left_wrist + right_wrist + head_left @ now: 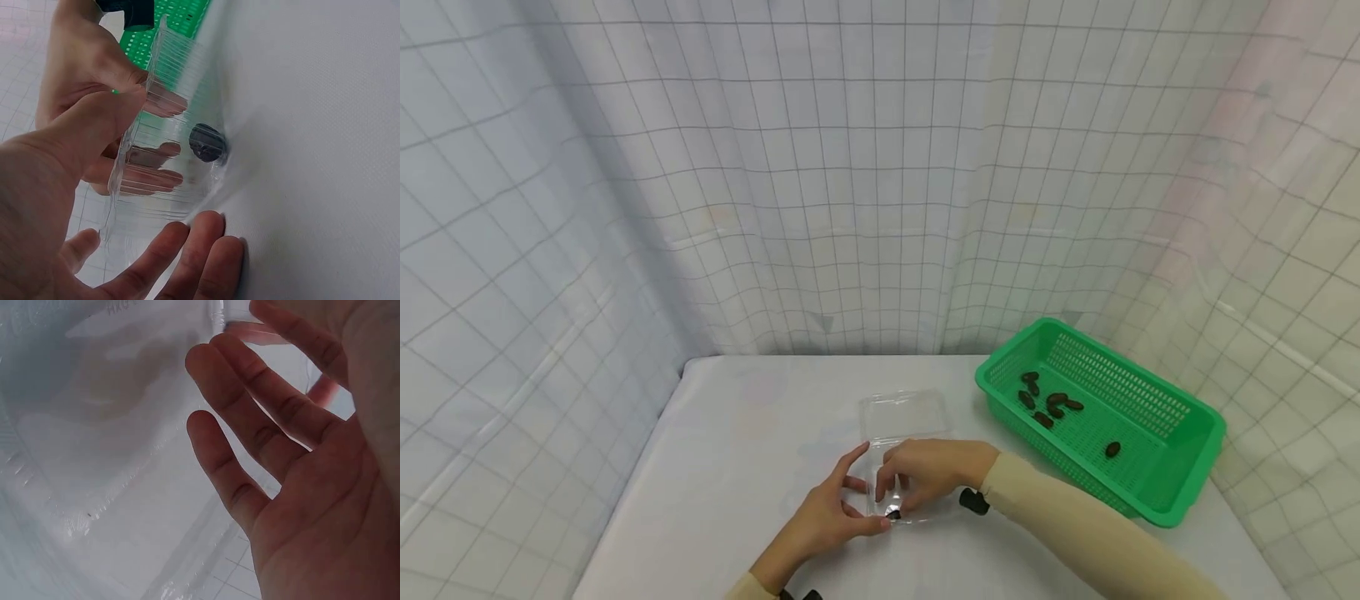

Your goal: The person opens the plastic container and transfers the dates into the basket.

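Note:
A clear plastic clamshell box [872,475] sits on the table with its lid [906,415] folded open away from me. One dark brown date [207,142] lies on the box floor by the near wall. My left hand [829,518] grips the box at its left end, thumb at the near corner and index finger by the far one. Over the box, my right hand [934,468] reaches down with loosely bent fingers inside the walls. Those fingertips [164,150] show through the plastic, apart from the date. In the right wrist view, nothing lies between the right fingers [219,450].
To the right, a green plastic basket [1195,454] stands at an angle, its perforated side near my right forearm. Several dates [1057,399] are inside, mostly at its left end, with one farther right. White gridded curtains [880,208] surround the white table [722,450].

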The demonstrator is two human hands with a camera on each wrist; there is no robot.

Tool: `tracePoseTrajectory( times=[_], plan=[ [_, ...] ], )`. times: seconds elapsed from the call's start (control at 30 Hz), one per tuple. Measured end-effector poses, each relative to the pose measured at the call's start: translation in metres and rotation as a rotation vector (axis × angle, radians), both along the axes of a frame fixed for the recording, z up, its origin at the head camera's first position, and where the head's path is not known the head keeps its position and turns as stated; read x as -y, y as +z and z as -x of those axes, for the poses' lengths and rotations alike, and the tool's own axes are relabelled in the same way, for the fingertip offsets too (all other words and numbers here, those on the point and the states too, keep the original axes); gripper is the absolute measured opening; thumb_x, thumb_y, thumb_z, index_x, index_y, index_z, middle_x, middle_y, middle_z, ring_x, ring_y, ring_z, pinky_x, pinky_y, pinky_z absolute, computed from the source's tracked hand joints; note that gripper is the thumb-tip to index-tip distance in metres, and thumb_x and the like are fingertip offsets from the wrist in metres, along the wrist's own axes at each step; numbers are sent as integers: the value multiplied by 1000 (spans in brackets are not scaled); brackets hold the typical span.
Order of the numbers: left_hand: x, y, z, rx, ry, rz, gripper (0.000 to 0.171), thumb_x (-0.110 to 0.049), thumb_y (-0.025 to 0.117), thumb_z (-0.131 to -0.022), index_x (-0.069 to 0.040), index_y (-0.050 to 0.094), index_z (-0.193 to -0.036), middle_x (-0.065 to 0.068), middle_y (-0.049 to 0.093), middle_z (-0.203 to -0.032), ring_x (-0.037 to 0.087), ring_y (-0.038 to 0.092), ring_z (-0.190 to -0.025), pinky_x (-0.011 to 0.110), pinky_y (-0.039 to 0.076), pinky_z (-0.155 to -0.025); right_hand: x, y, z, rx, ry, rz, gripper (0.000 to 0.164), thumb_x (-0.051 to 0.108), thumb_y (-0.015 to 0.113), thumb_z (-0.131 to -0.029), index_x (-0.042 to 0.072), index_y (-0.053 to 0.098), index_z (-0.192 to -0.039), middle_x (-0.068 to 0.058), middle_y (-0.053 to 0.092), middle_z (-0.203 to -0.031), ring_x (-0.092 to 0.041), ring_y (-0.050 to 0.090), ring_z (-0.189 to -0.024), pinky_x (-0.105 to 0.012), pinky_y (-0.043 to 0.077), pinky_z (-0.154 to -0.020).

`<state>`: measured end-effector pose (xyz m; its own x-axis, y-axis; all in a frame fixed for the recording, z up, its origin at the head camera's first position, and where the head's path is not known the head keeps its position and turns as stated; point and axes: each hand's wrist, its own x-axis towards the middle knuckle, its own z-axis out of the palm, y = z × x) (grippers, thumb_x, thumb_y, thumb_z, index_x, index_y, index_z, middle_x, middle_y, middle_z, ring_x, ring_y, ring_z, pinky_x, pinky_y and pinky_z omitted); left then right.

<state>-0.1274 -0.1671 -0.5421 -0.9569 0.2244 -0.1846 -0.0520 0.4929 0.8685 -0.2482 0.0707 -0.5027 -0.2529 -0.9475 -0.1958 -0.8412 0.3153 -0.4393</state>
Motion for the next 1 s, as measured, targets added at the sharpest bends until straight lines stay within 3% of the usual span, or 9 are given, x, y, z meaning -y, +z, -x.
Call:
tracePoseTrajectory(
  times=[0.37,0.6,1.0],
  plan=[
    [1,3,4,-2,-26,7,122,-36,103,-89,-29,29,-185,20,74,-149,16,78,-91,34,57,-73,15,-6,8,60,75,-46,36,10,99,-94,24,90,-126,6,78,-108,0,68,-94,-9,53,-88],
    [0,2,4,-1,-30,1,123,-35,104,-87,-27,30,-185,20,75,-147,16,78,-90,33,58,-73,20,-16,7,14,141,-51,30,2,91,-94,20,90,-118,6,76,-97,9,57,-84,-4,48,-80],
    [-1,1,3,-2,-12,2,122,-34,104,-87,-32,31,-184,19,74,-148,16,77,-89,33,56,-72,16,-13,5,36,81,-54,24,3,90,-98,19,88,-116,15,75,-91,9,60,-80,-6,51,-77]
  ],
)
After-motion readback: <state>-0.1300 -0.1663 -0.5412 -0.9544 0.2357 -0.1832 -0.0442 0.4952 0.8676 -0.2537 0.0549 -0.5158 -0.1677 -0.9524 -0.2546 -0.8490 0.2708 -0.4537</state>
